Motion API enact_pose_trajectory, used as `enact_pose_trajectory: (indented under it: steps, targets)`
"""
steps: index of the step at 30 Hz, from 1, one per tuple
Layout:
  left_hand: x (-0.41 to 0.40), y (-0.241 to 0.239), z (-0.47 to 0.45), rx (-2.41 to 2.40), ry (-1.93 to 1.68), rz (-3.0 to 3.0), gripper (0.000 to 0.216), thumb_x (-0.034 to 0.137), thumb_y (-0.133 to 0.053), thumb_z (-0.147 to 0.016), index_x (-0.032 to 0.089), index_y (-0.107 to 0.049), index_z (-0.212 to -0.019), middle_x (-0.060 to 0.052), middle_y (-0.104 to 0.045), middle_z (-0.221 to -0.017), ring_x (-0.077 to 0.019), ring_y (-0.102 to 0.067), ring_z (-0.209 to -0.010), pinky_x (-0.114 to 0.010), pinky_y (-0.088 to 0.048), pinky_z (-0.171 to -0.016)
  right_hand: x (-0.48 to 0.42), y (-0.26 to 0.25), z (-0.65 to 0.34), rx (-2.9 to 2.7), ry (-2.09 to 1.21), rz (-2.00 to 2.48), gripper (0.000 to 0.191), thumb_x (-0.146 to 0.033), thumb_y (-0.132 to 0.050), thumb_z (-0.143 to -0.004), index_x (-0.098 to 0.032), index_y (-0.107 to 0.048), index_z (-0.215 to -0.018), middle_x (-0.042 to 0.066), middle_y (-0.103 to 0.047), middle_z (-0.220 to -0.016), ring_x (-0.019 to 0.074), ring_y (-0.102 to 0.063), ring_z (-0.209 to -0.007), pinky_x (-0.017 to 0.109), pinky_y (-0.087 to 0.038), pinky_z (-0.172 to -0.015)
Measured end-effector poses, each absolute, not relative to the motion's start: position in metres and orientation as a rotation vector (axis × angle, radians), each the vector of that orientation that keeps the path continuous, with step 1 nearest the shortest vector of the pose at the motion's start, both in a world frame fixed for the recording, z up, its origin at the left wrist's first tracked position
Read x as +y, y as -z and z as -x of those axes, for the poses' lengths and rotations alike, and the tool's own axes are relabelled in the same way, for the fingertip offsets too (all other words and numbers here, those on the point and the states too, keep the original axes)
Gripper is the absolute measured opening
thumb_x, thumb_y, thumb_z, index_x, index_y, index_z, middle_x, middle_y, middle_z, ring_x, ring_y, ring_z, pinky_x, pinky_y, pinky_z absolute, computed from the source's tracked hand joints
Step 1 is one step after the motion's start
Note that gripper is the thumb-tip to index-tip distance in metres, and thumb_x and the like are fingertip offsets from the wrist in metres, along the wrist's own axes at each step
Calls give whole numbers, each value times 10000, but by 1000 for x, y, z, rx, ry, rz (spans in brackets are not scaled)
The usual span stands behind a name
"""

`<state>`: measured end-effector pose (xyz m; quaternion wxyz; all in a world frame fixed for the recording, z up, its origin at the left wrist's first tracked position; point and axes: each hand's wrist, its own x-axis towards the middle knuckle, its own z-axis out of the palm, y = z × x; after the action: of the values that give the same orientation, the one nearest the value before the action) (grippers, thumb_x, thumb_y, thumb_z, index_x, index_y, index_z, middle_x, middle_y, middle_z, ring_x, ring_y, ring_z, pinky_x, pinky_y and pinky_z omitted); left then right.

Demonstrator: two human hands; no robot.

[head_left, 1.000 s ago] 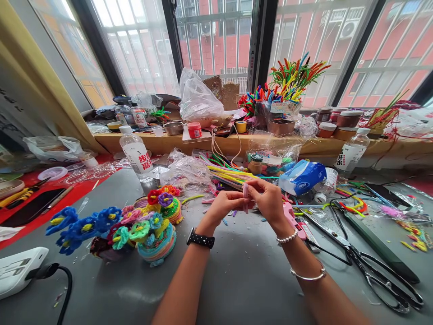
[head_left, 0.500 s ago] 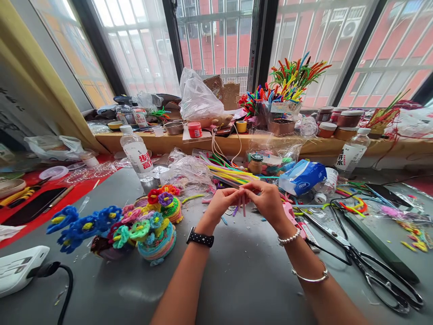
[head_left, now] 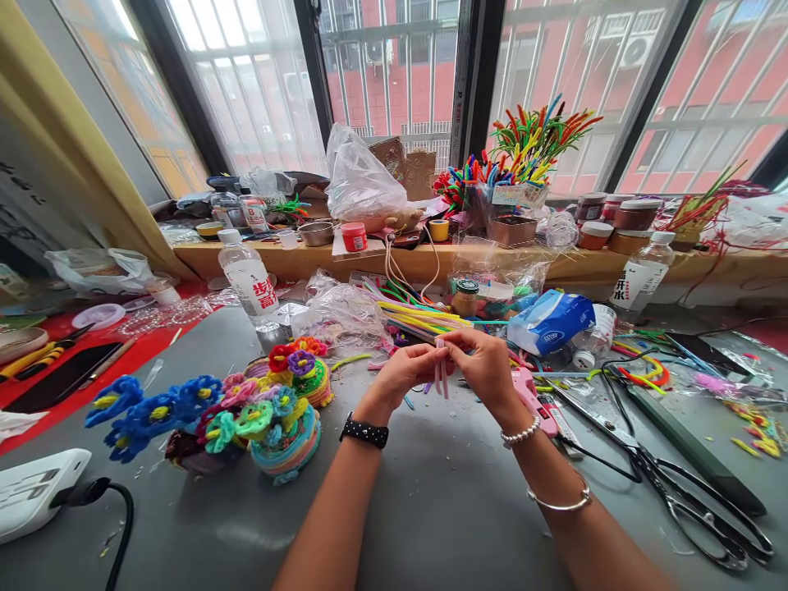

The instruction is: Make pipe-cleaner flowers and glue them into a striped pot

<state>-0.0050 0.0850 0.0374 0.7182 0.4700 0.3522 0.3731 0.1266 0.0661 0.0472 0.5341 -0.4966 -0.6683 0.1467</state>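
Note:
My left hand (head_left: 403, 371) and my right hand (head_left: 486, 365) meet above the grey table (head_left: 431, 509), both pinched on a short pink pipe cleaner (head_left: 441, 373) folded double, its two ends hanging down between them. A black watch is on my left wrist; a pearl bracelet and a silver bangle are on my right. A bundle of yellow and coloured pipe cleaners (head_left: 412, 316) lies just behind my hands. A pink glue gun (head_left: 529, 394) lies right beside my right wrist.
Finished pipe-cleaner flowers (head_left: 246, 410) stand at the left, blue ones (head_left: 148, 410) further out. Large black scissors (head_left: 683, 492) lie at the right. A blue tissue pack (head_left: 547, 322), water bottles (head_left: 249, 279) and a cluttered windowsill (head_left: 431, 254) are behind. A white power strip (head_left: 30, 492) sits front left.
Both hands stay together in the same spot. The pink pipe cleaner has been turned between the fingers, and its two ends now hang down side by side below them.

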Motion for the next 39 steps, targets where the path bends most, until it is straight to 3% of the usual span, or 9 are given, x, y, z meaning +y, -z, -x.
enact_pose_trajectory:
  steps: [10, 17, 23, 26, 31, 35, 39]
  targets:
    - [80, -42, 5, 799, -706, -1208, 264, 377, -673, -604, 125, -599, -638, -24, -644, -669, -81, -553, -603, -213, -408, -637, 73, -44, -134, -1369, -551, 1224, 156, -254, -553, -693, -145, -656, -735, 55, -690, -715, 171, -629, -626, 258, -482, -594]
    - [81, -45, 4, 810, -799, -1224, 349, 420, -634, -635, 128, -635, -827, -52, -646, -812, -139, -577, -769, -251, -421, -714, 72, -47, -138, -1579, -510, 1246, 131, -227, -547, -696, -158, -657, -711, 41, -680, -670, 160, -616, -586, 255, -469, -573]
    - [83, -37, 6, 787, -680, -1283, 390, 487, -604, -632, 105, -599, -712, -39, -616, -660, -125, -564, -630, -241, -417, -601, 69, -52, -137, -1781, -449, 1260, 131, -172, -544, -686, -176, -675, -696, 33, -683, -684, 156, -610, -636, 256, -462, -598]
    - [84, -38, 8, 710, -699, -1263, 381, 490, -612, -621, 113, -569, -655, -6, -565, -567, -101, -531, -549, -224, -400, -543, 69, -53, -137, -1757, -530, 1191, 162, -194, -541, -698, -172, -672, -789, 47, -688, -785, 152, -617, -684, 257, -481, -628]
    - [90, -43, 14, 803, -1047, -1178, 316, 442, -573, -676, 142, -561, -770, 1, -584, -622, -109, -557, -597, -236, -432, -612, 71, -53, -136, -1684, -540, 1153, 407, -199, -534, -699, -172, -540, -1105, 93, -588, -1092, 152, -608, -728, 263, -509, -573]
    - [99, -37, 20, 1191, -1267, -1420, 164, 314, -478, -753, 165, -529, -800, 1, -591, -617, -129, -564, -605, -253, -429, -625, 71, -53, -137, -1671, -482, 1154, 358, -200, -520, -711, -186, -549, -1068, 89, -575, -1087, 152, -597, -739, 270, -516, -577]
    - [101, -28, 21, 1489, -1144, -1876, 36, 221, -513, -712, 194, -511, -734, 15, -580, -619, -132, -541, -594, -248, -392, -607, 72, -53, -140, -1666, -464, 1159, 315, -212, -521, -718, -176, -559, -1028, 87, -590, -1039, 156, -589, -741, 277, -515, -579]
